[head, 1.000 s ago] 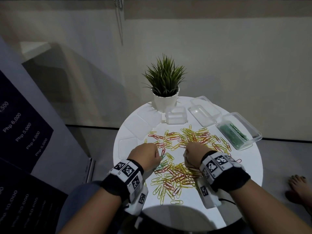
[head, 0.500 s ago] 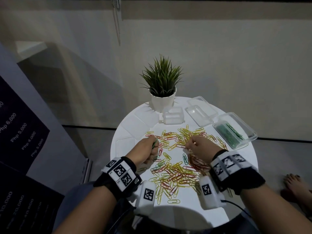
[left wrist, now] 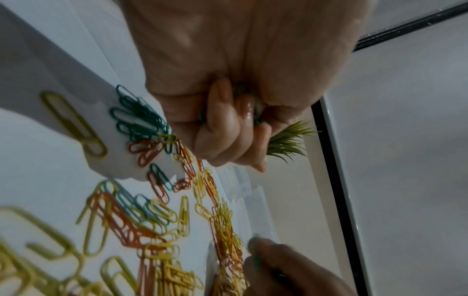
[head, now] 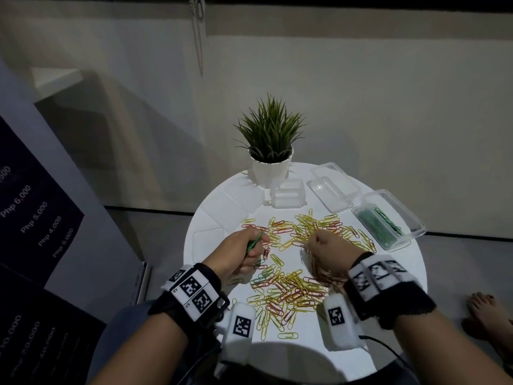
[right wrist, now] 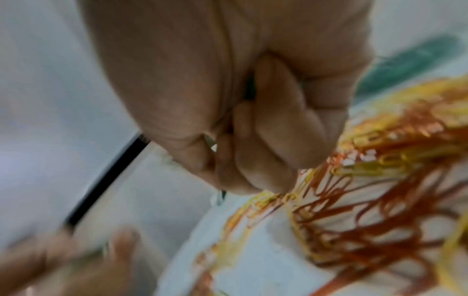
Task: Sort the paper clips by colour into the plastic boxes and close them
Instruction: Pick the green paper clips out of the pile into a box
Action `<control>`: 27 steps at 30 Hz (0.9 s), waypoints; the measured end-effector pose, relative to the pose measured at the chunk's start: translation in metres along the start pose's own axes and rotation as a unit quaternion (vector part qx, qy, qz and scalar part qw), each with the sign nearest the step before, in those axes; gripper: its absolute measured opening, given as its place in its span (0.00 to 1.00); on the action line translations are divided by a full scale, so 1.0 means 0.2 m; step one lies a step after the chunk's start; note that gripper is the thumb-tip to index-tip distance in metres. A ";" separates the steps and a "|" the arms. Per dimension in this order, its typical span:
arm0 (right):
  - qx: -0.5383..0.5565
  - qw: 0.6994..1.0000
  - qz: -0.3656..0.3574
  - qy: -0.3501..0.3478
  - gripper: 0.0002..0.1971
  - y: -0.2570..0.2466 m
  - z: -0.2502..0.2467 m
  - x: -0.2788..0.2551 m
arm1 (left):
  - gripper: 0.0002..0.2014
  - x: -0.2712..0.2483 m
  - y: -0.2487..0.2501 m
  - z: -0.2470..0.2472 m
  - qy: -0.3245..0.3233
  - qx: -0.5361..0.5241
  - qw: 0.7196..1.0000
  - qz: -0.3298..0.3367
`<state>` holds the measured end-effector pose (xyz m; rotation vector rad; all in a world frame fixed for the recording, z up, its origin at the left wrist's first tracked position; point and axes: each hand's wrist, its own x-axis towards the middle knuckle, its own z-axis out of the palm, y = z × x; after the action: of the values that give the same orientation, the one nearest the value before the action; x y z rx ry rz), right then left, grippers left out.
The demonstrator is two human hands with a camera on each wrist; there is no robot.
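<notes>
Yellow, red and green paper clips (head: 291, 284) lie scattered over the round white table (head: 402, 273). My left hand (head: 244, 254) hovers at the pile's left side, fist curled round a bunch of green clips (head: 254, 242) that pokes out between the fingers (left wrist: 228, 130). My right hand (head: 327, 248) is over the far middle of the pile, fingers (right wrist: 266, 130) curled, with a sliver of green showing inside the fist. An open clear box (head: 388, 220) holding green clips stands at the right edge. Another open box (head: 330, 193) behind it is empty.
A potted plant (head: 270, 168) stands at the table's far side, with a small clear box (head: 287, 197) in front of it. Flat clear lids (head: 222, 209) lie along the left rim. A person's bare foot (head: 488, 309) is on the floor to the right.
My right hand has moved from the near part of the pile to the far part. My left hand has lifted and turned, so the green bunch now shows.
</notes>
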<state>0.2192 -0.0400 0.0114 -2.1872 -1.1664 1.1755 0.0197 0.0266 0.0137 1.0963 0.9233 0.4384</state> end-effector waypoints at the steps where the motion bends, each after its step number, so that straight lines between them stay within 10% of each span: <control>1: 0.151 0.988 -0.016 -0.028 0.15 0.00 -0.03 -0.02 | 0.12 0.00 0.00 0.00 -0.004 -0.016 1.000 -0.003; 5: 0.581 0.803 -0.005 -0.134 0.12 0.07 -0.07 -0.12 | 0.10 0.03 -0.01 0.03 -0.022 -0.084 0.996 -0.019; 7: 0.636 0.762 -0.024 -0.116 0.08 0.09 -0.04 -0.13 | 0.10 0.04 0.00 0.05 -0.033 -0.109 0.993 -0.029; 22: 0.681 0.730 -0.031 -0.042 0.16 0.10 -0.38 -0.23 | 0.12 0.06 0.10 0.33 -0.063 0.069 0.996 -0.004; 27: 0.770 0.636 -0.019 -0.033 0.14 0.09 -0.29 -0.27 | 0.13 0.05 0.15 0.46 -0.093 0.128 0.985 0.065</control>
<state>0.2597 -0.0909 0.0594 -0.7140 0.0817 1.3480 0.1052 -0.0050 0.0507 1.4138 0.7593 0.3226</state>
